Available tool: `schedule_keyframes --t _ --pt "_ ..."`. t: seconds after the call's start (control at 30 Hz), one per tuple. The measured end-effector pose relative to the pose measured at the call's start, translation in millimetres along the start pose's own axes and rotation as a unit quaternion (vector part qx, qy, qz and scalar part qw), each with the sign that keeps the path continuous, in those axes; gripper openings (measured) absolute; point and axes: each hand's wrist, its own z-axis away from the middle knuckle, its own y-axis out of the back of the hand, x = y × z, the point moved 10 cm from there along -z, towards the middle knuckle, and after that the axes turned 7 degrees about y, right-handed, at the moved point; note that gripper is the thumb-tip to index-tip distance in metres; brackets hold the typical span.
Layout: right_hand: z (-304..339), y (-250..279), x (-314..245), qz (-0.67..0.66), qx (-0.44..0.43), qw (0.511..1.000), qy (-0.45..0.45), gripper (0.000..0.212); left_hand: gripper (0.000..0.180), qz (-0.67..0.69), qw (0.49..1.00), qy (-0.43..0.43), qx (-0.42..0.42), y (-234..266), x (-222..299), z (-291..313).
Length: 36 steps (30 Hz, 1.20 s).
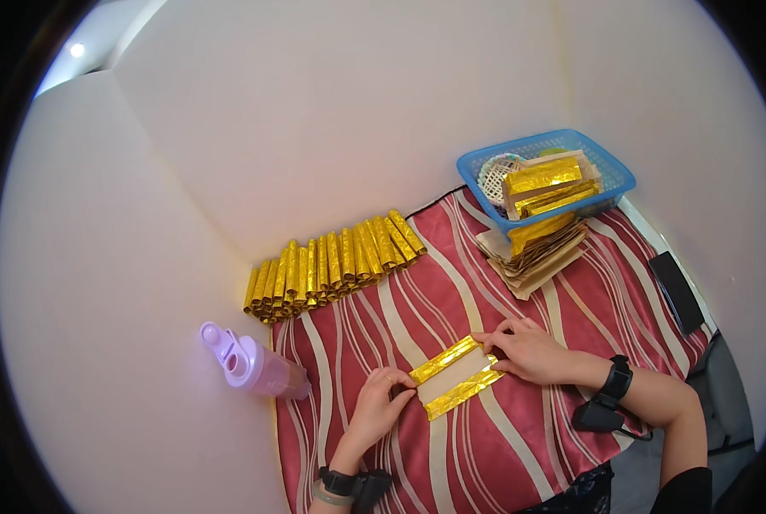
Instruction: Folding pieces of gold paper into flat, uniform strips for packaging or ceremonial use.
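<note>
A sheet of gold foil paper (456, 375) lies on the striped cloth in front of me. Both long edges are folded inward, so two shiny gold strips border a plain beige middle. At its left end, my left hand (376, 409) has thumb and forefinger closed on the upper corner. My right hand (530, 351) bends over the opposite end, its fingers closed on the paper near the far corner. Part of that end is hidden under the right fingers. Farther back stands a stack of rolled gold paper tubes (336, 261), laid side by side against the wall.
At the back right, a blue plastic basket (616, 169) holds gold paper and a white woven piece. Folded gold and brown sheets (533, 261) lie before it. A purple shaker bottle (259, 370) stands left, a dark phone-like slab (676, 291) right. Pale walls enclose the red striped cloth (520, 463).
</note>
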Motion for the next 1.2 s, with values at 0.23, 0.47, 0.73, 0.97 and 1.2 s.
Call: schedule_keyframes --t 0.23,0.47,0.73,0.97,1.2 --pt "-2.0 -2.9 2.0 -0.006 0.003 1.0 0.0 0.045 0.019 0.014 0.999 -0.042 -0.013 -12.5 -2.1 -1.9" --pt "-0.3 3.4 -0.9 -0.029 -0.046 0.998 0.011 0.064 0.017 -0.006 0.997 -0.059 -0.046 -22.3 4.1 10.5" --pt "-1.5 4.2 -2.1 -0.053 -0.054 0.996 0.048 0.052 0.021 -0.004 0.996 -0.039 -0.075 -27.3 -1.5 14.7" --pt "-0.4 6.3 -1.1 -0.081 -0.033 0.995 0.043 0.03 0.023 -0.006 0.996 -0.039 -0.083 -28.2 0.8 16.4" --pt "0.7 9.6 1.3 -0.095 0.002 0.994 0.046 0.024 0.018 0.006 0.998 -0.03 -0.062 -25.9 2.2 17.3"
